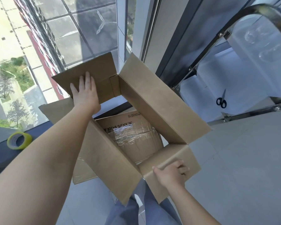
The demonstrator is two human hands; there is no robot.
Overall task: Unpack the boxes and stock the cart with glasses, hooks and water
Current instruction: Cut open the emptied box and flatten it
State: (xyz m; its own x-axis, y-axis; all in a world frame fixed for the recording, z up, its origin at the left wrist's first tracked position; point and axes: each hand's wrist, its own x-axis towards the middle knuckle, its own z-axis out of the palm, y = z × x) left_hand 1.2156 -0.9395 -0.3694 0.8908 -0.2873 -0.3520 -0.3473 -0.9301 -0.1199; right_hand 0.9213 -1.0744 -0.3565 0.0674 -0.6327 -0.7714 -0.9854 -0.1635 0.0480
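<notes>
A large brown cardboard box (161, 101) is held up in front of me with all its flaps open, and I look straight through it. My left hand (85, 90) lies flat with straight fingers on the far flap. My right hand (172, 173) grips the edge of the near flap, fingers curled over it. Through the open box I see a second, taped cardboard box (136, 137) on the floor below. The metal cart (234, 51) stands at the right, its shelves lined with white sheets, and clear glasses (256, 38) stand on its upper shelf.
Black-handled scissors (221, 101) lie on the cart's lower shelf. A yellow tape roll (19, 140) sits on the dark window sill at the left. A full-height window is straight ahead. Grey tiled floor (242, 159) spreads to the right. My legs show below the box.
</notes>
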